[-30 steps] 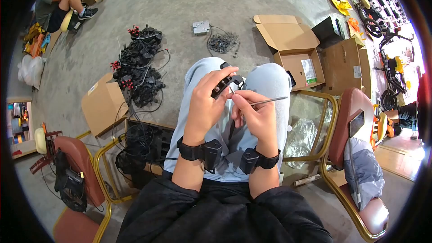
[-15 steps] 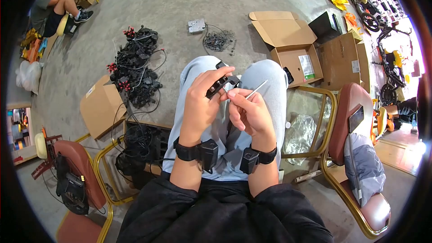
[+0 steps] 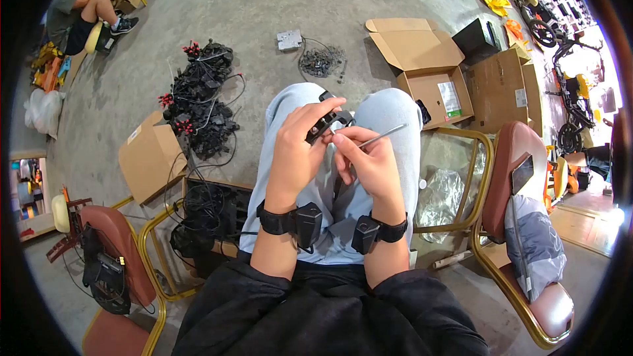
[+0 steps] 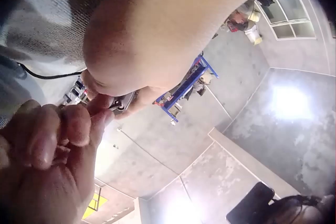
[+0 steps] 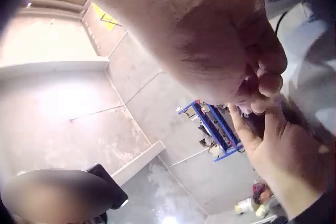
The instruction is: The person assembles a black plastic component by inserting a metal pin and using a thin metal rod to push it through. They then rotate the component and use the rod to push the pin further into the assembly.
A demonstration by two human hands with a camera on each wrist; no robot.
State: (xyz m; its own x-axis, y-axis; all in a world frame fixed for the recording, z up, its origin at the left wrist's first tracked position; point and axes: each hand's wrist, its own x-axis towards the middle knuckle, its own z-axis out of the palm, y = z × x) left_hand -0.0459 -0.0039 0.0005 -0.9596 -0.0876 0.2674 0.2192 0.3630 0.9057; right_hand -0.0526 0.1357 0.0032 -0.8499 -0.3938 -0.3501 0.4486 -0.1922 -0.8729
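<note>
My left hand (image 3: pixel 298 148) holds a small black bracket-like part (image 3: pixel 321 126) above my lap, fingers curled over its far side. Between thumb and fingers, my right hand (image 3: pixel 370 161) pinches a thin grey metal hex key (image 3: pixel 388 134), its long arm sticking out to the right. The key's inner end is at the part, mostly covered by my fingertips. In the left wrist view, a shiny metal bit (image 4: pixel 122 102) shows between the two hands' fingertips. The right wrist view has both hands meeting, with the key hidden behind fingers.
On the floor lie a heap of black parts and cables (image 3: pixel 201 99), a silver box (image 3: pixel 289 40) and a small dark pile (image 3: pixel 320 62). An open cardboard box (image 3: pixel 422 95) stands ahead right. Chairs (image 3: pixel 517 158) flank me. Another person (image 3: pixel 82 13) sits far left.
The hex key's long arm swung from pointing right to up-right, then back towards the right. My left hand keeps its hold on the black part; both hands stay close together.
</note>
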